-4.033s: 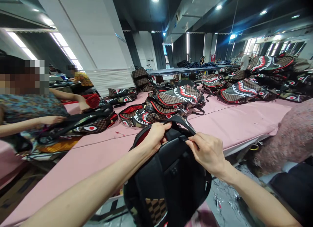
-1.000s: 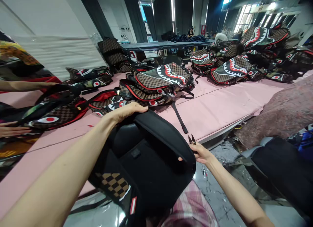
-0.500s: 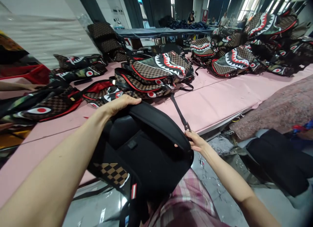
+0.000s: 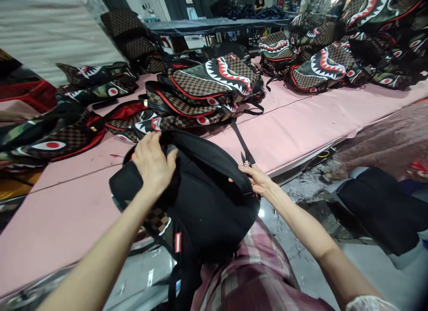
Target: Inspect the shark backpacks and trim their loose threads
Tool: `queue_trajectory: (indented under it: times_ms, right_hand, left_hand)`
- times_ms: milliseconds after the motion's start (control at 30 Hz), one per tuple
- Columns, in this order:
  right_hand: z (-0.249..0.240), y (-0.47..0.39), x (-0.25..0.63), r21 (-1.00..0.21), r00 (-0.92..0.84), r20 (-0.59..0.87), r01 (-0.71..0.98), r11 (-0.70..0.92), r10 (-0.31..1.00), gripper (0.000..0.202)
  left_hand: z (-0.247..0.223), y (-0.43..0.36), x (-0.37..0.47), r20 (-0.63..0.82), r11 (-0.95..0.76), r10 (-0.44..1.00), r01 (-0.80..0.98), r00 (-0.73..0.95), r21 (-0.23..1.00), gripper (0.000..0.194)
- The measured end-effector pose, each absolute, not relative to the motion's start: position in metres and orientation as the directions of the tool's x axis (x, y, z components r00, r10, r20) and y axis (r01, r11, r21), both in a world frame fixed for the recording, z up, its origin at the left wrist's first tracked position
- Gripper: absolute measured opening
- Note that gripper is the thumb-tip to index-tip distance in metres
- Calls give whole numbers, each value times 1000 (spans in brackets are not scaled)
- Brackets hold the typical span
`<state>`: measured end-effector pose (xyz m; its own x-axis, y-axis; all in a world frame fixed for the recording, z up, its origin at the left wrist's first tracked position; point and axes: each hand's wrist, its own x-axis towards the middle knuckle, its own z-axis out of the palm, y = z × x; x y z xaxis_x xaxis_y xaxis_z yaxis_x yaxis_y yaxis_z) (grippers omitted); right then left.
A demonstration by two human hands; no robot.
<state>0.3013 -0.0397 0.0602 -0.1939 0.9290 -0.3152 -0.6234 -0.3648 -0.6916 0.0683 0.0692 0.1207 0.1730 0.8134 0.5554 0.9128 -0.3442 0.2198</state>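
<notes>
A black backpack (image 4: pixel 207 208) with a checkered side panel is tilted against the pink table's edge, above my lap. My left hand (image 4: pixel 154 163) grips its upper left part, thumb apart and fingertips partly hidden over the edge. At its right side, my right hand (image 4: pixel 256 179) is closed around small thread snips (image 4: pixel 246 161), their pointed tips facing up and away. Those fingers also touch the padded shoulder strap (image 4: pixel 214 157) that arches over the back panel. Just beyond the snips runs a thin black webbing strap (image 4: pixel 240 137) on the table.
Shark-mouth checkered backpacks (image 4: pixel 214 83) are stacked on the pink table (image 4: pixel 301 123), with more piles (image 4: pixel 324 68) at the right. Another backpack (image 4: pixel 56 141) lies at the left, near a co-worker's arm (image 4: pixel 15 117). Dark fabric (image 4: pixel 381 208) rests low at the right.
My left hand has moved left and down, from the shoulder strap to the backpack's upper left part. The backpack has tipped and shifted a little left; my right hand moved slightly left with it.
</notes>
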Motion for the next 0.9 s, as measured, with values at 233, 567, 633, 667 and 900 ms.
queue_trajectory:
  times_ms: [233, 567, 633, 667, 900]
  right_hand:
    - [74, -35, 302, -738, -81, -340, -594, -319, 937, 13]
    - [72, -35, 288, -825, -69, -326, -467, -320, 943, 25]
    - [73, -40, 290, -839, -65, -327, -438, -322, 943, 26]
    - [74, -42, 292, -845, -61, -334, -424, -327, 941, 26]
    - [79, -49, 289, -872, -17, -348, -360, -331, 937, 24]
  left_hand:
    - [41, -70, 16, 379, -28, 925, 987, -35, 159, 75]
    - [9, -76, -4, 358, -30, 930, 949, -88, 313, 74]
    - [4, -69, -1, 344, -29, 934, 937, -99, 349, 71]
    - [7, -64, -3, 357, -44, 928, 924, -102, 379, 70]
    - [90, 8, -76, 126, -27, 882, 219, -454, 975, 68]
